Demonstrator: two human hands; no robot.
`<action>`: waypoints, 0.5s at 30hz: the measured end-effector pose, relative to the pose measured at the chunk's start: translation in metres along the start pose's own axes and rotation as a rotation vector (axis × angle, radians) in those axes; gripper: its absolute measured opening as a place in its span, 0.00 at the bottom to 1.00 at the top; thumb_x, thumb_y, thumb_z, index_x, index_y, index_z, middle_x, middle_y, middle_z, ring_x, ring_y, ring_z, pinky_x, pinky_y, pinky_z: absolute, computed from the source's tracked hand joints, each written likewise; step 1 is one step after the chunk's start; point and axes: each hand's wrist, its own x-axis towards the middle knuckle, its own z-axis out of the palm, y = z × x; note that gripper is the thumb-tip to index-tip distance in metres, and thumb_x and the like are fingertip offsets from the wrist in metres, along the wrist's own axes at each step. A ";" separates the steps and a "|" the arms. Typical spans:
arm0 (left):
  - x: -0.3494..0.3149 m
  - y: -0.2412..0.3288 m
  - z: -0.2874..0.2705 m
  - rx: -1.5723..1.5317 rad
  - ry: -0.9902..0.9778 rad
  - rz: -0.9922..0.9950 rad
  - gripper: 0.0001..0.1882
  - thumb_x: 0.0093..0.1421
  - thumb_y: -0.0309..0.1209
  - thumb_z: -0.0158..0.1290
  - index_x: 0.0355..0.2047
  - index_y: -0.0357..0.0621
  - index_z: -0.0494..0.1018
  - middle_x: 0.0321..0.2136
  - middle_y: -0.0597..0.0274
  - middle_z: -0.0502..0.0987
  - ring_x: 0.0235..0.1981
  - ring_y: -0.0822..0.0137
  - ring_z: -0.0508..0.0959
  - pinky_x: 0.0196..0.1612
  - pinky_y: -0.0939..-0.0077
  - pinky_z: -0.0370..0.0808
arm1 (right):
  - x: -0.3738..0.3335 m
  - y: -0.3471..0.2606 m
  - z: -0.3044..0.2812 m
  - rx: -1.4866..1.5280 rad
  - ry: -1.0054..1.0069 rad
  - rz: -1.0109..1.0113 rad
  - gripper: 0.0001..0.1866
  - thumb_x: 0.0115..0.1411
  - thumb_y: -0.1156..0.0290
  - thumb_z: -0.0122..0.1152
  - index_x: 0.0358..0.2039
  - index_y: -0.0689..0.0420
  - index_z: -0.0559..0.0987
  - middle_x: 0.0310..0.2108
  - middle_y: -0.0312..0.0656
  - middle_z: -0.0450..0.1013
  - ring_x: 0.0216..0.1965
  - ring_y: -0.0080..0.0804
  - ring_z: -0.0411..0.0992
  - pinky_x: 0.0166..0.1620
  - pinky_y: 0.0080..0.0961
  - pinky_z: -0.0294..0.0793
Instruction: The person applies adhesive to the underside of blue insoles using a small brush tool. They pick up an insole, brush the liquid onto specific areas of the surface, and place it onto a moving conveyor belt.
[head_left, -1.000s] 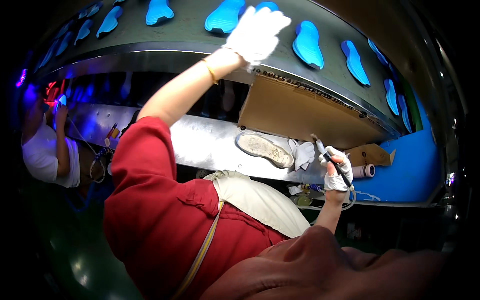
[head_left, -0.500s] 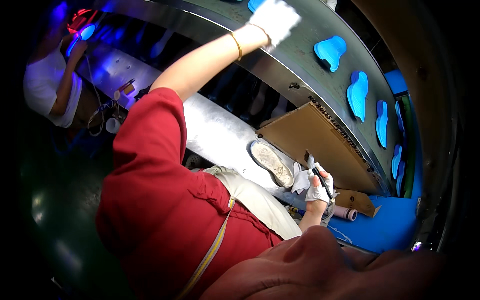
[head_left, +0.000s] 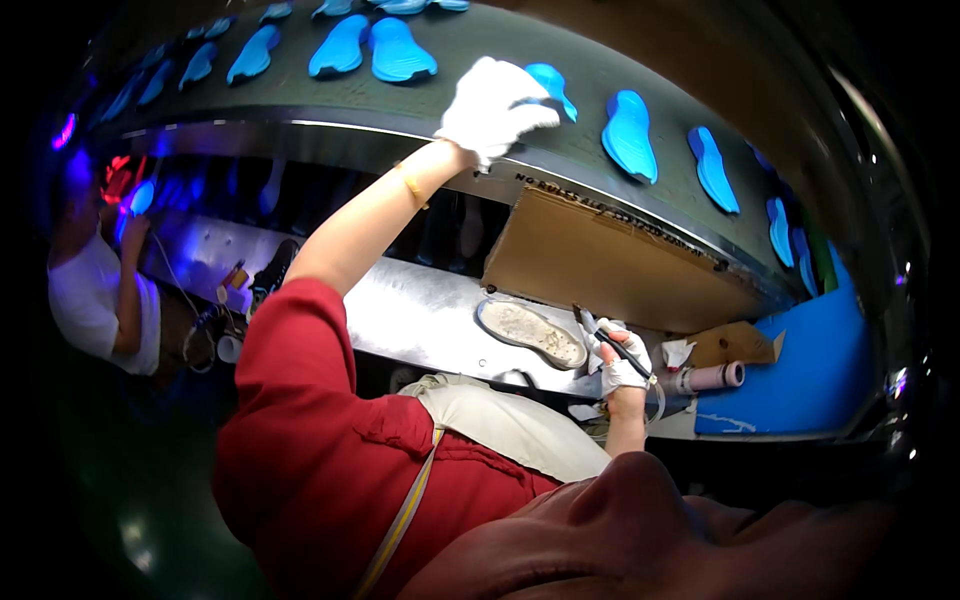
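Left hand point(head_left: 490, 108) at blue sole point(head_left: 552, 82), grip unclear, right hand point(head_left: 624, 366) grasping brush point(head_left: 620, 347) beside pale sole point(head_left: 530, 332)

Across the top of the frame, a dark grey-green belt point(head_left: 500, 35) carries many blue soles point(head_left: 629, 138). Below, at centre, a shiny metal bench point(head_left: 410, 305) bears a pale, speckled sole point(head_left: 530, 333); at right, a pink cylinder point(head_left: 715, 377) lies at a blue panel point(head_left: 830, 370)'s edge.
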 end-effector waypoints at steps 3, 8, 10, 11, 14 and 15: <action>0.009 0.013 -0.033 -0.121 0.371 0.054 0.17 0.61 0.43 0.58 0.46 0.47 0.78 0.47 0.54 0.78 0.48 0.58 0.77 0.57 0.63 0.71 | 0.000 0.004 -0.020 0.064 0.027 -0.065 0.13 0.58 0.86 0.63 0.42 0.60 0.78 0.43 0.41 0.76 0.38 0.22 0.75 0.44 0.19 0.74; -0.007 0.032 -0.058 -1.640 0.352 -0.654 0.26 0.71 0.50 0.41 0.51 0.38 0.72 0.50 0.38 0.74 0.53 0.53 0.75 0.63 0.58 0.68 | 0.000 0.004 -0.036 0.128 0.040 -0.035 0.09 0.60 0.83 0.62 0.41 0.59 0.78 0.36 0.36 0.76 0.34 0.19 0.74 0.39 0.15 0.72; -0.018 0.036 -0.044 -2.246 -0.040 -0.309 0.26 0.71 0.51 0.38 0.35 0.39 0.74 0.50 0.39 0.74 0.52 0.50 0.74 0.58 0.58 0.71 | 0.000 0.003 -0.035 0.150 0.021 -0.066 0.10 0.60 0.83 0.62 0.42 0.60 0.77 0.39 0.39 0.77 0.36 0.22 0.76 0.42 0.17 0.74; -0.023 0.039 -0.032 -2.412 -0.226 -0.320 0.29 0.71 0.51 0.37 0.27 0.40 0.74 0.50 0.39 0.74 0.52 0.48 0.74 0.55 0.59 0.73 | 0.000 0.003 -0.033 0.152 0.052 -0.061 0.10 0.60 0.83 0.62 0.42 0.60 0.78 0.39 0.39 0.77 0.37 0.23 0.76 0.43 0.18 0.75; -0.066 0.076 0.014 -2.705 -0.522 -0.744 0.34 0.69 0.55 0.37 0.20 0.40 0.75 0.51 0.40 0.74 0.52 0.45 0.74 0.49 0.62 0.74 | -0.003 -0.002 -0.027 0.163 0.038 -0.072 0.12 0.59 0.84 0.62 0.42 0.59 0.76 0.45 0.43 0.76 0.44 0.30 0.76 0.51 0.26 0.76; -0.083 0.093 0.025 -2.737 -0.394 -0.967 0.36 0.68 0.57 0.37 0.21 0.39 0.77 0.51 0.40 0.74 0.52 0.44 0.74 0.50 0.62 0.74 | -0.003 -0.004 -0.024 0.160 0.040 -0.086 0.12 0.59 0.84 0.62 0.42 0.59 0.76 0.45 0.42 0.76 0.45 0.29 0.76 0.51 0.26 0.76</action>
